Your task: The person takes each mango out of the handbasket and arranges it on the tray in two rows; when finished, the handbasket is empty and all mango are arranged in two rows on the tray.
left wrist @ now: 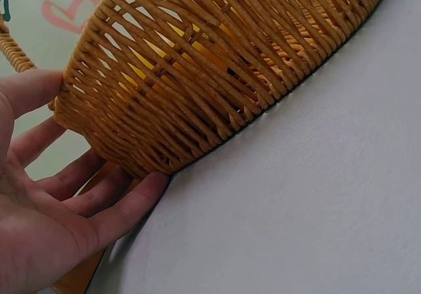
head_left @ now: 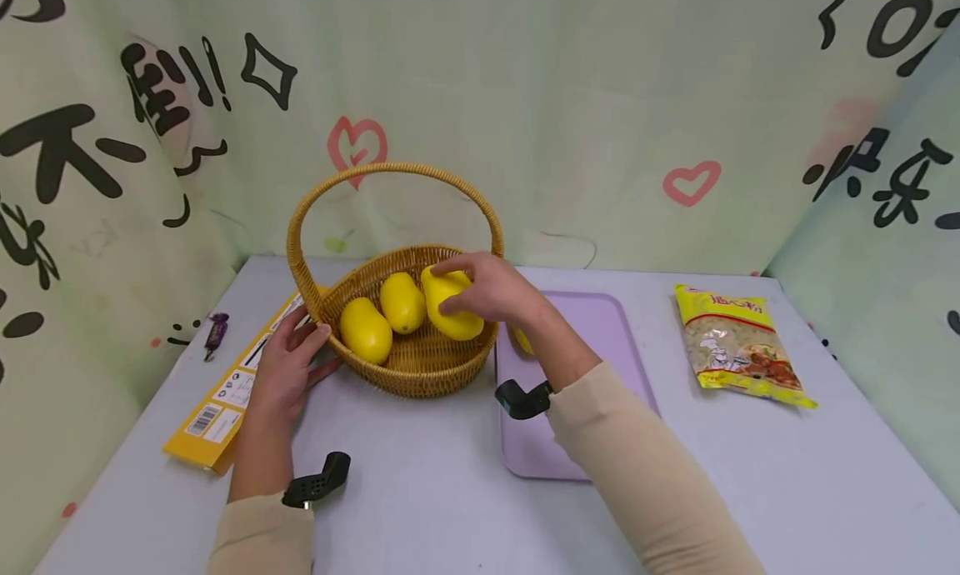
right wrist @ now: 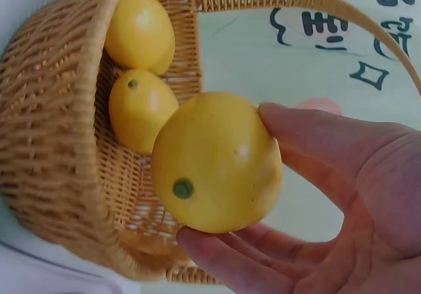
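The wicker basket (head_left: pixel 420 382) with a tall arched handle stands on the table. Two yellow mangoes, one at the left (head_left: pixel 366 332) and one nearer the middle (head_left: pixel 402 302), lie inside it. My right hand (head_left: pixel 491 287) grips a third mango (right wrist: pixel 217 169) between thumb and fingers over the basket's right side; its green stem spot shows in the right wrist view. At the basket's left end, my left hand (head_left: pixel 287 367) holds the wickerwork, thumb near the rim and fingers against the lower side (left wrist: pixel 131 208).
Right of the basket lies a lilac tray (head_left: pixel 600 317), with a yellow thing (head_left: pixel 521 342) on it partly behind my right forearm. A yellow food packet (head_left: pixel 738 342) lies farther right. An orange-yellow flat box (head_left: pixel 210 421) and a small purple-wrapped candy (head_left: pixel 216 335) are at the left.
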The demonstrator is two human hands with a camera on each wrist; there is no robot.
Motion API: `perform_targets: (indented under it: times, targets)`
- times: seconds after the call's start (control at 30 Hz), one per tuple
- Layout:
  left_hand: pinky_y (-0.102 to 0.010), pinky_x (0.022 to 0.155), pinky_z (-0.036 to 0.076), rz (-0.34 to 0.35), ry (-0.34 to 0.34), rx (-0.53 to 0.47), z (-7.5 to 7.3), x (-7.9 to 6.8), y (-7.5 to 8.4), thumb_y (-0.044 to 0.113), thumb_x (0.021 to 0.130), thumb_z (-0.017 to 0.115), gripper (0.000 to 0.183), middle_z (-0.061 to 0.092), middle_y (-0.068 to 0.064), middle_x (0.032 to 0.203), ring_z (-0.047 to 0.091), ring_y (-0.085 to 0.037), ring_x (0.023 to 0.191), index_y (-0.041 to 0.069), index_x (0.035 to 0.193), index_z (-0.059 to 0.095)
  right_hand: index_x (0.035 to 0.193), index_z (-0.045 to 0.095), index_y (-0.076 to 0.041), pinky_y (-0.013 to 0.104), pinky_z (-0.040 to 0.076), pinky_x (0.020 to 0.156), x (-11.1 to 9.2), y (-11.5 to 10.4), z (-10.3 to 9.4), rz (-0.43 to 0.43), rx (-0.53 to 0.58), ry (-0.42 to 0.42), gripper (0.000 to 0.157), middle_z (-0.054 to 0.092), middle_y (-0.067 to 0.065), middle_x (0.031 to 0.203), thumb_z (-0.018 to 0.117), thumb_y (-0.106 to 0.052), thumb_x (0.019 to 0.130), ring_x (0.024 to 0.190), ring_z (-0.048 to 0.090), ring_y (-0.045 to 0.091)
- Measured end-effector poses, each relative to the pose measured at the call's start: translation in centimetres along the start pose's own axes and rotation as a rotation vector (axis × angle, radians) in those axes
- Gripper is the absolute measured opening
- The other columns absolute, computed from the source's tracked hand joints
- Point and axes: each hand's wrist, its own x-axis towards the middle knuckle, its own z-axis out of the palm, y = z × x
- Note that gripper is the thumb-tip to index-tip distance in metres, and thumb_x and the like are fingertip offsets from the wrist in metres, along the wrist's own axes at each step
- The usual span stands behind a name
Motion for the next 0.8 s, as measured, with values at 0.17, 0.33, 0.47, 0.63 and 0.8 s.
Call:
perform_targets:
  times: [0.17,0.33,0.47,0.63,0.8]
  targets:
    - [-0.045,0.112,0.048,-0.011,0.001,-0.006,0.1,-0.1,0.1,0.030,0.107,0.057,0.065,0.029,-0.004,0.171,0.039,-0.027,0.149,0.039,0.164,0.026,0.140,0.065,-0.028,0.045,0.048,0.110,-0.7,0.6,-0.6,0.001,0.028,-0.014,0.051,0.050,0.007,0.157,0.078,-0.022,0.091,0.142,0.046,0.032]
    - [-0.043,0.111,0.050,0.002,-0.009,-0.002,0.1,0.1,0.3,0.032,0.107,0.057,0.065,0.029,-0.003,0.171,0.040,-0.026,0.148,0.039,0.164,0.026,0.139,0.066,-0.031,0.042,0.051,0.100,-1.6,0.4,-1.5,-0.001,0.012,-0.012,0.051,0.051,0.008,0.155,0.079,-0.023,0.091,0.139,0.046,0.030]
    - [-0.040,0.108,0.052,0.018,-0.014,0.002,0.0,0.3,0.3,0.032,0.107,0.058,0.065,0.029,-0.004,0.170,0.040,-0.026,0.148,0.039,0.164,0.027,0.139,0.066,-0.031,0.048,0.047,0.109,-2.6,0.6,-2.1,-0.014,0.001,-0.012,0.051,0.055,0.006,0.149,0.079,-0.022,0.090,0.137,0.046,0.030]
    - [-0.041,0.110,0.051,0.005,-0.003,0.004,0.0,0.2,0.2,0.031,0.107,0.057,0.065,0.029,-0.004,0.170,0.039,-0.027,0.149,0.039,0.164,0.027,0.139,0.067,-0.030,0.046,0.048,0.103,-3.9,1.1,-2.7,-0.033,0.002,-0.029,0.051,0.057,0.003,0.148,0.078,-0.022,0.090,0.130,0.048,0.031]
    - [-0.042,0.111,0.050,-0.004,0.002,-0.012,0.0,0.2,0.0,0.031,0.107,0.058,0.065,0.029,-0.002,0.171,0.040,-0.026,0.149,0.040,0.163,0.028,0.139,0.067,-0.029,0.041,0.054,0.096,-5.0,1.9,-3.5,-0.048,-0.001,-0.047,0.050,0.054,0.001,0.153,0.076,-0.020,0.091,0.127,0.054,0.033]
